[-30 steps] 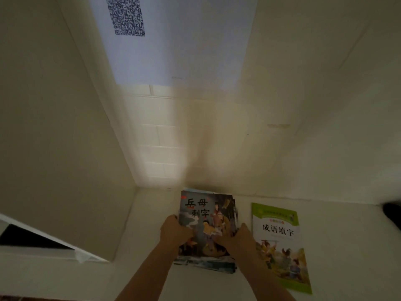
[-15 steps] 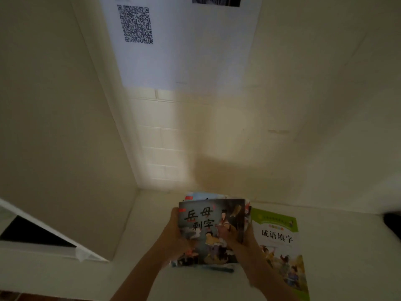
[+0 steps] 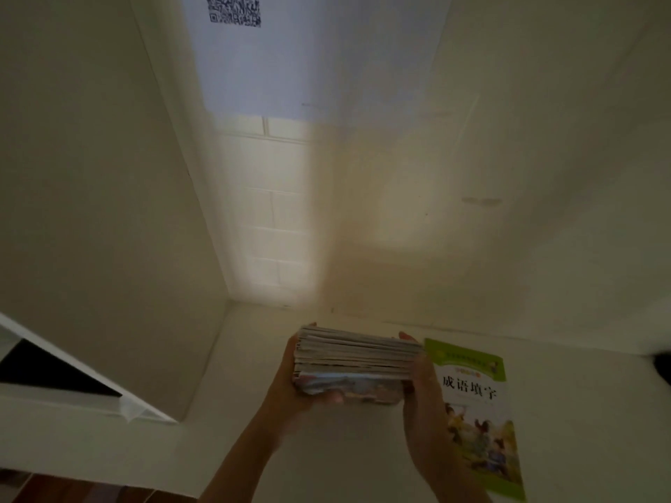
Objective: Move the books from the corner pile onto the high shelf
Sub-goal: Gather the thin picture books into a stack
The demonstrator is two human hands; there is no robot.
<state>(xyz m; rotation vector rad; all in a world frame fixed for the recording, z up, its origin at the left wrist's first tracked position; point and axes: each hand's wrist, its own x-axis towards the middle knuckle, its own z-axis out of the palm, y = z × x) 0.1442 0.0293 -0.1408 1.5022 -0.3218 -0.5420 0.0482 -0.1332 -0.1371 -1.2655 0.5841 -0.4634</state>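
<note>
A thick stack of thin books (image 3: 354, 359) is held off the pale floor (image 3: 581, 412) near the corner, tilted so its page edges face me. My left hand (image 3: 290, 388) grips its left side with the thumb under the bottom cover. My right hand (image 3: 423, 375) clasps its right side. A single green-covered book (image 3: 475, 412) lies flat on the floor just to the right, partly behind my right wrist.
Two cream walls meet in the corner (image 3: 232, 299) behind the stack. A white sheet with a QR code (image 3: 234, 9) hangs high on the back wall. A white ledge with a dark gap (image 3: 54, 372) juts out at the left. A dark object (image 3: 662, 368) shows at the right edge.
Both hands have lifted the stack off the floor and tipped it, so its page edges show instead of the dark illustrated cover. The green book has stayed in place.
</note>
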